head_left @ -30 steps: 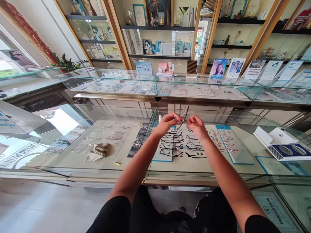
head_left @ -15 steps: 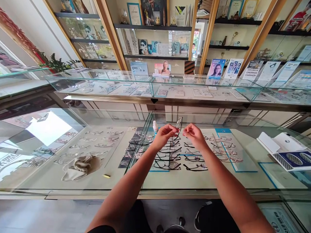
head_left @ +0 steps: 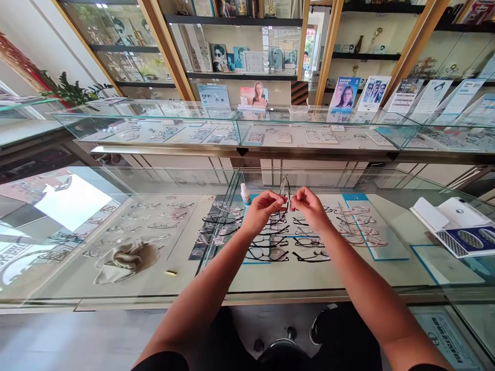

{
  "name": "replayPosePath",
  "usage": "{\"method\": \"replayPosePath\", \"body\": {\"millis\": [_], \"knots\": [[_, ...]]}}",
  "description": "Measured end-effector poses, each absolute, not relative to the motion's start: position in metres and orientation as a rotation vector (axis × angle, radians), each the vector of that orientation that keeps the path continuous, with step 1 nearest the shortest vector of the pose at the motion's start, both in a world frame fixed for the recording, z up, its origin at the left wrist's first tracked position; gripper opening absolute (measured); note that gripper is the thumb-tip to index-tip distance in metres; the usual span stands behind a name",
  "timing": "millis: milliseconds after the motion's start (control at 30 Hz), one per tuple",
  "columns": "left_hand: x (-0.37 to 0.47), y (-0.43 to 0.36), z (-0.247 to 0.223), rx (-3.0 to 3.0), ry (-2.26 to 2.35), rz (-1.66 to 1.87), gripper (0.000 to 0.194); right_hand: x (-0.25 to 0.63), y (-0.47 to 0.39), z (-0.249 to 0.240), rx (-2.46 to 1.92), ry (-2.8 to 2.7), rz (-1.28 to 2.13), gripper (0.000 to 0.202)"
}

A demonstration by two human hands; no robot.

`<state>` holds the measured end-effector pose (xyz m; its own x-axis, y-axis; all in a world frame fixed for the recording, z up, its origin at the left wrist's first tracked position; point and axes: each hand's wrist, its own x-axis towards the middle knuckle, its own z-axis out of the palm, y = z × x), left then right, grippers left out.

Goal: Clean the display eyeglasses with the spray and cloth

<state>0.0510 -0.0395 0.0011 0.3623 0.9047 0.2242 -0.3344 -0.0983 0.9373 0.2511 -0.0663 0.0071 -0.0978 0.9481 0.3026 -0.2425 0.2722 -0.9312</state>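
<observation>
A pair of eyeglasses (head_left: 285, 185) with a thin dark frame is held up edge-on above the glass counter. My left hand (head_left: 263, 208) is closed on it, thumb and fingers pinching its lower part. My right hand (head_left: 309, 207) is close against the other side, its thumb and fingertips pressed together at the frame; what they pinch is too small to make out. Below my hands, several dark-framed eyeglasses (head_left: 266, 254) lie in rows. A small white bottle (head_left: 245, 195) stands just beyond my left hand.
A crumpled beige cloth (head_left: 126, 262) and a small yellow-and-black piece (head_left: 170, 273) lie on the left of the counter (head_left: 309, 281). More glasses (head_left: 365, 232) lie to the right, near an open white case (head_left: 452, 226). Behind stands another glass showcase (head_left: 270, 139).
My right hand has moved closer to the eyeglasses, up against the frame. The eyeglasses have turned more upright in my left hand. The view has tipped slightly downward.
</observation>
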Motion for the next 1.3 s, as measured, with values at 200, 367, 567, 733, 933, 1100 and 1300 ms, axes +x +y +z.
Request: {"method": "replayPosePath", "body": {"millis": [200,367,567,733,933,1100,1300], "knots": [[0.054,-0.04,0.004,1.264,0.582,1.14,0.045,0.253,-0.066,0.007,-0.724,-1.256,1.228,0.04],[0.053,-0.039,0.008,1.327,0.59,1.153,0.046,0.254,-0.065,0.01,-0.724,-1.326,1.161,0.042],[0.054,-0.032,0.013,1.538,0.551,1.203,0.046,0.259,-0.061,0.018,-0.79,-1.407,1.101,0.044],[0.056,-0.029,0.018,1.605,0.53,1.187,0.047,0.262,-0.057,0.021,-0.803,-1.438,1.063,0.047],[0.055,-0.031,0.022,1.468,0.541,1.16,0.049,0.264,-0.056,0.025,-0.735,-1.406,1.027,0.046],[0.054,-0.032,0.023,1.388,0.579,1.257,0.054,0.259,-0.056,0.023,-0.738,-1.317,0.968,0.049],[0.055,-0.035,0.024,1.305,0.632,1.361,0.06,0.251,-0.059,0.017,-0.724,-1.172,0.972,0.053]]}}
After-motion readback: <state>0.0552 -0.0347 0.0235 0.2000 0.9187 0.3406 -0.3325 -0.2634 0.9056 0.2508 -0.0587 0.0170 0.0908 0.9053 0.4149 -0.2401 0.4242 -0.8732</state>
